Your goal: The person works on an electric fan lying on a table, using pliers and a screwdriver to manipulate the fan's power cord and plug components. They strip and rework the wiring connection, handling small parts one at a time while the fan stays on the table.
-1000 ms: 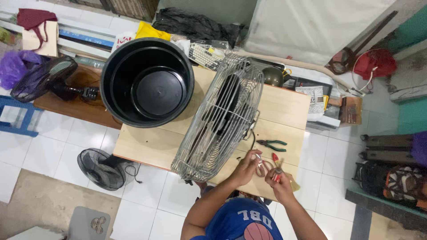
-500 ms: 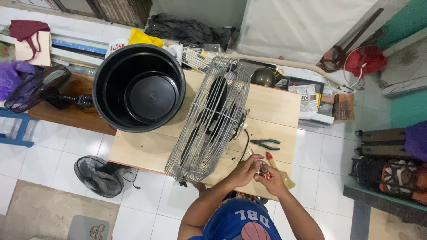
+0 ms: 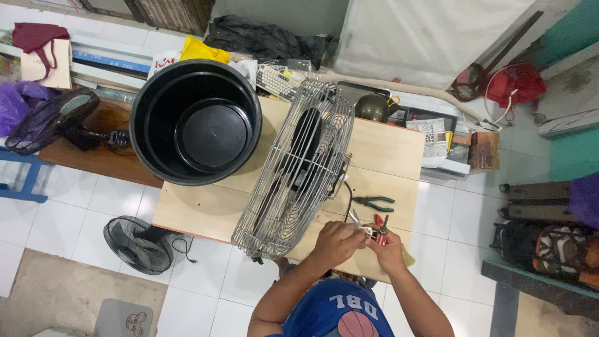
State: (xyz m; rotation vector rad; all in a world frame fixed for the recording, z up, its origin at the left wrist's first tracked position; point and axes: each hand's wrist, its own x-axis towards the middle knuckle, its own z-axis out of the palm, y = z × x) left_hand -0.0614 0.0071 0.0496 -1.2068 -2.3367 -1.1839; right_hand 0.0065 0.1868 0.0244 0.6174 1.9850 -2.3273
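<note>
Lower centre of frame: a person in a blue jersey works at a wooden table (image 3: 387,150), both hands meeting at its near edge. Left hand (image 3: 337,242) is curled shut around a small metal part (image 3: 357,222), too small to identify. Right hand (image 3: 388,249) grips a red-handled tool (image 3: 379,226) upright, touching the left. Green-handled pliers (image 3: 373,203) lie just above the hands. A steel fan cage (image 3: 299,168) stands on edge mid-frame, black tub (image 3: 194,122) to its left. Boxes and printed packages stack at right-centre, a yellow packet at top, beside the tub's rim.
</note>
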